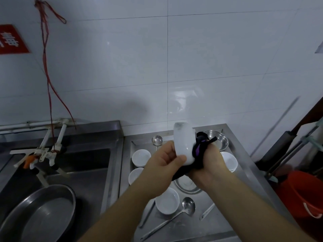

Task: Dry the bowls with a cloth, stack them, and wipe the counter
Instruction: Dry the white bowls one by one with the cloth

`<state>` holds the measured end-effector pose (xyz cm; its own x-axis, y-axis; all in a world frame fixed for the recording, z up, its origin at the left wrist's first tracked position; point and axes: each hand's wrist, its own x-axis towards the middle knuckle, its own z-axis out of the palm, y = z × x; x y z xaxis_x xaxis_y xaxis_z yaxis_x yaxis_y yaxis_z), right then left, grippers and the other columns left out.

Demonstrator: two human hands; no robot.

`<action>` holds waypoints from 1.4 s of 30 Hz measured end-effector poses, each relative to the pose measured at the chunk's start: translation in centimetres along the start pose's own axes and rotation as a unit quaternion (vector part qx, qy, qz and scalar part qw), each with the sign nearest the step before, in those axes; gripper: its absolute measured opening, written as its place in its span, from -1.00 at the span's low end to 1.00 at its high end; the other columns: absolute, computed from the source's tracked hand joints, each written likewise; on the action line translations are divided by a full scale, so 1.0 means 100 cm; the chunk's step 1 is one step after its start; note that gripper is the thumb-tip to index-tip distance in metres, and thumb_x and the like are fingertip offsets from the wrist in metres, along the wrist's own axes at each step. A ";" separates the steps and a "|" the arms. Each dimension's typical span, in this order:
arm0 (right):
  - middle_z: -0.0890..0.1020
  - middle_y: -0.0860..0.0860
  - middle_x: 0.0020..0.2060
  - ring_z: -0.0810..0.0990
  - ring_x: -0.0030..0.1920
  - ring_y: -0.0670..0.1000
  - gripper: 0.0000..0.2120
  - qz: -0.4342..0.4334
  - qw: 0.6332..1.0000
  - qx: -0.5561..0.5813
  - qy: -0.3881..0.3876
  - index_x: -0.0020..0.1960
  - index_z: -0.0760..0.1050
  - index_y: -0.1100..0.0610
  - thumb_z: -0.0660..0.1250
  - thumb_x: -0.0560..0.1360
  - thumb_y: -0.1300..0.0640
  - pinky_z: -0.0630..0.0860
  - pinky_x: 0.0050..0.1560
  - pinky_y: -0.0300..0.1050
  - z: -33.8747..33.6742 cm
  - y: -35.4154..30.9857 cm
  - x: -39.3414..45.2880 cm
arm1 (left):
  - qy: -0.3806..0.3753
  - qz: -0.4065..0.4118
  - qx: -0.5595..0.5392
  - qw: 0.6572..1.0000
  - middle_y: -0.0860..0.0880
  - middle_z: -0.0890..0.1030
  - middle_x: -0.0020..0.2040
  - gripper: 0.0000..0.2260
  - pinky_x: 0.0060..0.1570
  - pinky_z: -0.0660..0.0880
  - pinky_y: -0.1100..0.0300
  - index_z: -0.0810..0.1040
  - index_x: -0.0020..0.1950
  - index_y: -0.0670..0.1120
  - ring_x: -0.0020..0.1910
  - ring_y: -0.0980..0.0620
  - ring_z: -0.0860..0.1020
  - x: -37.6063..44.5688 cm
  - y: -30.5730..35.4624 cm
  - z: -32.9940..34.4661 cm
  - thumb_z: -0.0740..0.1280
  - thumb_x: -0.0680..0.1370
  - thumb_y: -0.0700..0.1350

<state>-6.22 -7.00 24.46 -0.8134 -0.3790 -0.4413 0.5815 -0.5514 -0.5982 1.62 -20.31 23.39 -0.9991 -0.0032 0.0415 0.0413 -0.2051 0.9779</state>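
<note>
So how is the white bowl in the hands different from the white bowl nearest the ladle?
The held bowl is tipped on its side, off the counter; the bowl by the ladle sits upright on it. The first has a dark cloth against it; the second is bare. Both are plain white.

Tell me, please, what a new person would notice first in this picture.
First, the two hands in the middle: the left hand holds a white bowl tilted on its side, and the right hand presses a dark cloth against it. Below them, more white bowls and a ladle lie on the steel counter. A red bucket stands at the right.
</note>
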 end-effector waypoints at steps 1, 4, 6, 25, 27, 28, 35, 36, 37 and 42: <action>0.71 0.16 -0.24 0.73 -0.26 0.14 -0.59 0.000 1.000 0.002 -0.001 -0.23 0.74 0.18 0.26 0.63 0.02 0.68 -0.18 0.01 0.000 -0.002 -0.001 | -0.010 0.004 0.021 1.000 -0.14 0.71 0.26 -0.70 0.25 0.61 0.08 0.60 0.38 -0.08 0.29 -0.13 0.67 -0.001 -0.001 0.001 0.36 0.65 -0.24; 0.73 0.22 -0.02 0.74 -0.02 0.20 -0.66 -0.017 1.000 -0.006 0.008 0.14 0.69 0.25 0.24 0.64 0.06 0.67 0.11 0.13 0.004 -0.008 -0.003 | -0.004 0.007 0.012 1.000 -0.11 0.73 0.23 -0.65 0.16 0.64 0.15 0.60 0.39 -0.03 0.24 -0.09 0.70 -0.003 0.006 -0.001 0.39 0.62 -0.25; 0.67 0.31 0.23 0.65 0.27 0.29 -0.58 -0.028 0.999 -0.017 0.013 0.37 0.56 0.31 0.21 0.65 0.09 0.53 0.38 0.27 0.006 -0.008 -0.001 | 0.027 -0.012 -0.068 0.997 -0.14 0.72 0.24 -0.65 0.16 0.66 0.06 0.60 0.39 -0.03 0.26 -0.14 0.69 -0.002 0.010 -0.003 0.38 0.60 -0.19; 0.75 0.14 -0.11 0.73 -0.15 0.05 -0.86 -0.152 0.964 -0.196 0.097 0.11 0.63 0.11 0.37 0.58 0.14 0.67 -0.08 0.04 0.003 0.003 -0.008 | -0.032 -0.011 0.474 0.880 0.00 0.69 -0.08 -0.87 -0.01 0.63 -0.08 0.49 0.20 0.05 -0.12 -0.03 0.65 0.007 0.004 -0.001 0.23 0.73 0.05; 0.77 0.06 -0.10 0.77 -0.11 0.01 -0.83 -0.152 0.963 -0.204 0.088 0.09 0.65 0.05 0.49 0.53 0.04 0.73 -0.09 -0.02 -0.006 0.001 -0.007 | -0.061 -0.014 0.522 0.851 -0.02 0.68 -0.06 -0.86 -0.01 0.63 -0.02 0.48 0.23 0.03 -0.11 -0.04 0.65 0.009 0.002 -0.001 0.21 0.74 0.04; 0.76 0.07 -0.08 0.77 -0.07 0.04 -0.76 -0.146 0.963 -0.210 0.085 0.10 0.65 0.05 0.55 0.48 0.00 0.74 -0.05 0.03 -0.011 0.000 -0.005 | -0.078 -0.014 0.547 0.834 -0.04 0.68 -0.04 -0.86 -0.02 0.62 0.00 0.48 0.24 0.01 -0.10 -0.06 0.64 0.011 0.001 0.000 0.20 0.75 0.01; 0.75 0.13 -0.14 0.74 -0.13 0.14 -0.72 -0.114 0.967 -0.189 0.129 0.12 0.63 0.16 0.56 0.43 0.18 0.72 -0.11 0.06 -0.050 0.001 0.008 | -0.139 0.048 0.666 0.731 -0.08 0.64 0.03 -0.94 -0.09 0.46 0.08 0.43 0.17 -0.03 -0.03 -0.10 0.57 0.016 -0.013 0.004 0.23 0.71 -0.10; 0.75 0.15 -0.12 0.73 -0.11 0.17 -0.71 -0.102 0.971 -0.170 0.137 0.14 0.63 0.19 0.54 0.44 0.20 0.72 -0.03 0.14 -0.056 0.001 0.010 | -0.130 0.068 0.668 0.729 -0.06 0.65 0.01 -0.91 -0.05 0.48 0.07 0.46 0.17 -0.02 -0.01 -0.09 0.56 0.016 -0.016 0.005 0.22 0.70 -0.07; 0.75 0.19 -0.09 0.74 -0.08 0.21 -0.69 -0.088 0.974 -0.151 0.142 0.17 0.62 0.21 0.53 0.45 0.20 0.70 0.04 0.22 -0.062 0.002 0.012 | -0.114 0.087 0.660 0.737 -0.03 0.66 0.02 -0.86 0.03 0.51 0.05 0.50 0.20 0.00 0.04 -0.06 0.56 0.017 -0.019 0.006 0.21 0.70 -0.02; 0.73 0.25 0.10 0.73 0.10 0.27 -0.58 -0.066 0.982 -0.086 0.155 0.30 0.56 0.25 0.48 0.47 0.20 0.65 0.20 0.22 -0.089 0.001 0.017 | 0.058 0.078 0.536 0.839 0.10 0.50 0.43 -0.60 0.39 0.31 0.15 0.42 0.52 0.08 0.41 0.09 0.39 0.023 -0.041 0.012 0.16 0.70 0.13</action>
<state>-7.33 -1.13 17.72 -0.8530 -0.0547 -0.5191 0.4880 -0.4367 -0.7558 -0.81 -18.34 19.72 -0.9722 -0.0564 0.2275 0.0910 0.8038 0.5879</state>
